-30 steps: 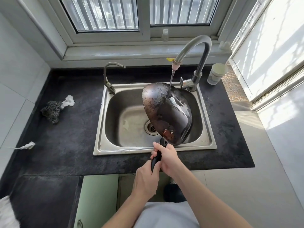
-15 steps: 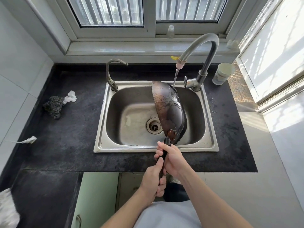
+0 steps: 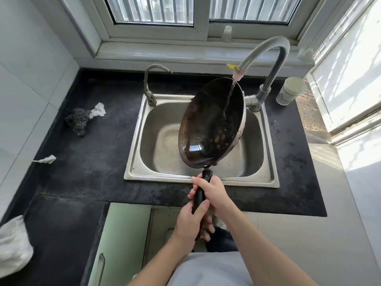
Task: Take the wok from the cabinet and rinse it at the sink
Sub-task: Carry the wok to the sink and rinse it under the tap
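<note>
A dark, blackened wok [image 3: 210,124] hangs tilted over the steel sink [image 3: 144,168], its inside turned toward me and to the left. Water runs from the tall curved tap [image 3: 268,50] into the wok's upper right part. Both hands grip the wok's black handle in front of the sink. My right hand [image 3: 214,193] holds the handle nearer the bowl. My left hand [image 3: 191,221] wraps the handle's end, closer to my body.
A smaller second tap [image 3: 150,87] stands at the sink's back left. A white cup [image 3: 290,90] sits right of the big tap. A steel scourer [image 3: 79,120] and white scraps lie on the black counter [image 3: 86,162]. A cloth [image 3: 14,246] lies at the lower left. Green cabinet doors [image 3: 123,234] are below.
The wok has rolled about its handle: first its burnt underside faced me, then its edge, now its inside. The water now falls into the bowl. Both hands stayed on the handle.
</note>
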`<action>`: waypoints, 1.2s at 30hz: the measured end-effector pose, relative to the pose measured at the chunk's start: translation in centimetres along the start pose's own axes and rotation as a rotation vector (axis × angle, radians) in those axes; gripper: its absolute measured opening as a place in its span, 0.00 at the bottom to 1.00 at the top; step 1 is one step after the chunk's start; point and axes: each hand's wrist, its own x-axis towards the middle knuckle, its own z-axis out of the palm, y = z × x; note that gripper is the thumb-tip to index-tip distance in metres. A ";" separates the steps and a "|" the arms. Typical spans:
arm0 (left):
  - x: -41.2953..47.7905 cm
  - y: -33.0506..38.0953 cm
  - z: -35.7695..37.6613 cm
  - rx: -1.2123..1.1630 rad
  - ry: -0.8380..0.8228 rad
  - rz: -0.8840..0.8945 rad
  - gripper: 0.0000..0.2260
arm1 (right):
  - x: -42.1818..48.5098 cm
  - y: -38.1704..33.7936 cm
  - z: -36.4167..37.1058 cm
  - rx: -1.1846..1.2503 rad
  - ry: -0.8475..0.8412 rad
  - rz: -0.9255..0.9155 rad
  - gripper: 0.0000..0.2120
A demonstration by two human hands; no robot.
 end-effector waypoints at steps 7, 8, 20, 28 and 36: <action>-1.2 0.8 0.4 -0.228 -0.036 -0.087 0.14 | -0.6 -0.2 0.2 -0.008 -0.147 0.039 0.09; -1.3 0.7 0.3 -0.177 -0.004 -0.059 0.14 | -0.6 -0.2 0.3 -0.020 -0.150 0.051 0.09; -0.2 0.0 -1.0 0.253 0.099 0.130 0.17 | 0.5 -0.7 1.0 -0.273 -0.112 -0.016 0.10; 0.7 1.8 0.6 -0.313 -0.065 -0.157 0.15 | 1.8 -0.8 -0.3 -0.197 -0.197 -0.008 0.12; 1.2 2.1 -0.1 -0.118 0.035 -0.075 0.15 | 2.7 -1.0 0.7 -0.190 -0.114 0.049 0.15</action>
